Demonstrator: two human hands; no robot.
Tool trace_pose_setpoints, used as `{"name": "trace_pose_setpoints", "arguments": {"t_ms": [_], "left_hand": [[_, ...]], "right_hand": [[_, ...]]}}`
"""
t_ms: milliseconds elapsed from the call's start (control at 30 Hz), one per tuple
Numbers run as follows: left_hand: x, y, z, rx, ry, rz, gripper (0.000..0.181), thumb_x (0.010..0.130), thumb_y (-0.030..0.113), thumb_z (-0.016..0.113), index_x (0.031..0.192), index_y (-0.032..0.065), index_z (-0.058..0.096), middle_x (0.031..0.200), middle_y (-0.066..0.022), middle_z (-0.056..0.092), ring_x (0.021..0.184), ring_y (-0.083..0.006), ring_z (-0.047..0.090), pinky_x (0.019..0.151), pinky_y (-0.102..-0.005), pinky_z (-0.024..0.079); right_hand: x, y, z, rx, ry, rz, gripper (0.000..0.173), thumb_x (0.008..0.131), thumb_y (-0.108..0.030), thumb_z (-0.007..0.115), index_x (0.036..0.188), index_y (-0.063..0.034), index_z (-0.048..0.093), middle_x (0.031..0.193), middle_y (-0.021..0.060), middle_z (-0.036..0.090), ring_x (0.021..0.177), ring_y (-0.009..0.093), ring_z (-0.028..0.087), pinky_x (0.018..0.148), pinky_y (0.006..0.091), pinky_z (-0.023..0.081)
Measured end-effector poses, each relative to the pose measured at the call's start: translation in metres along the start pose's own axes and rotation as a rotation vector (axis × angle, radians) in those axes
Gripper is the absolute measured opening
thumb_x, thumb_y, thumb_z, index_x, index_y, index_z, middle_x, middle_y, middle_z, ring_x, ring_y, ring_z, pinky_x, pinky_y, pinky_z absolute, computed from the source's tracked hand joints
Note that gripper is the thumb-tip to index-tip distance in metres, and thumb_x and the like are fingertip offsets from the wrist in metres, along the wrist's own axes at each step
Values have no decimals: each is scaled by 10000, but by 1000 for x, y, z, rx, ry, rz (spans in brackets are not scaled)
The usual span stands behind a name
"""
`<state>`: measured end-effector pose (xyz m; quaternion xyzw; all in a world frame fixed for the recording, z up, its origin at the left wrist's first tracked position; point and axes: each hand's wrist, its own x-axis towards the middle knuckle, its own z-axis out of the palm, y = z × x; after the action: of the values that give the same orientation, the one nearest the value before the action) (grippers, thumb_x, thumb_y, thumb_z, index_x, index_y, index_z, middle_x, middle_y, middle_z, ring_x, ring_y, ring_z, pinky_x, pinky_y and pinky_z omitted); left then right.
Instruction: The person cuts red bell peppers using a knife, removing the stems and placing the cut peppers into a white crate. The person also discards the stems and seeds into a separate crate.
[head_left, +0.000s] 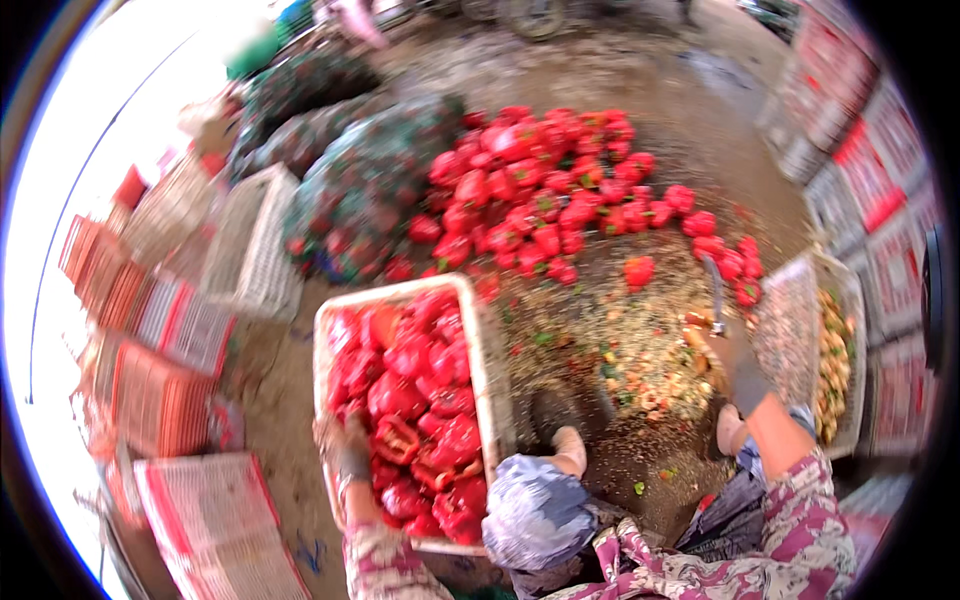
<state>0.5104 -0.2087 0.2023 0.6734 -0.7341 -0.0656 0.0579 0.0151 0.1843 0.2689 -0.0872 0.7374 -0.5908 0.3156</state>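
A pale plastic crate (484, 375) full of red bell peppers (397, 394) stands before me, left of my knee. Some of these peppers look cut open, their hollow insides showing. My left hand (341, 450), in a dirty glove, grips the crate's left rim. Over on the right, my gloved right hand (712, 349) is closed around a knife (714, 292), its slim curved blade pointing away from me. Below that hand lies a heap of pale pepper cores and seeds (652, 375). Motion blur hides the exact finger positions.
Beyond the crate lies a large pile of red peppers (525, 187), beside filled green mesh sacks (367, 180). At right stands a crate of pepper cores (832, 360) near stacked crates (892, 247). More crates (161, 397) line the left; one lone pepper (639, 271) sits on the floor.
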Motion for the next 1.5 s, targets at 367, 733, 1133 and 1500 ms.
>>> {"name": "trace_pose_setpoints", "arguments": {"t_ms": [367, 733, 1133, 1500], "left_hand": [[-25, 17, 10, 22, -306, 109, 765, 1023, 545, 366, 1559, 23, 209, 1608, -211, 236, 1504, -325, 187, 1216, -443, 158], [22, 115, -42, 141, -49, 335, 418, 901, 477, 620, 1156, 150, 672, 1165, -197, 682, 983, -402, 677, 753, -474, 567], [-137, 545, 127, -378, -384, 1164, 407, 856, 217, 646, 1214, 25, 632, 1140, -212, 671, 1045, -367, 645, 923, -429, 499], [-258, 761, 290, -235, -468, 1485, 621, 844, 186, 636, 1435, 125, 457, 1325, -207, 560, 1271, -373, 510, 1062, -443, 429]], "right_hand": [[-29, -59, -23, 195, 72, 62, 313, 955, -159, 648, 1202, 28, 602, 772, 39, 589, 448, 97, 528, 394, 253, 471], [-47, -46, -133, 488, 560, -131, 230, 910, -136, 706, 1101, -27, 639, 727, 31, 603, 444, 104, 524, 362, 288, 419], [-100, -77, -199, 609, 481, 136, 252, 955, -166, 650, 1121, 17, 601, 605, 18, 516, 403, 91, 457, 424, 297, 439], [-54, -85, -241, 495, 503, 247, 327, 945, -277, 652, 1108, -3, 577, 787, 114, 588, 635, 133, 544, 558, 272, 461]]}}
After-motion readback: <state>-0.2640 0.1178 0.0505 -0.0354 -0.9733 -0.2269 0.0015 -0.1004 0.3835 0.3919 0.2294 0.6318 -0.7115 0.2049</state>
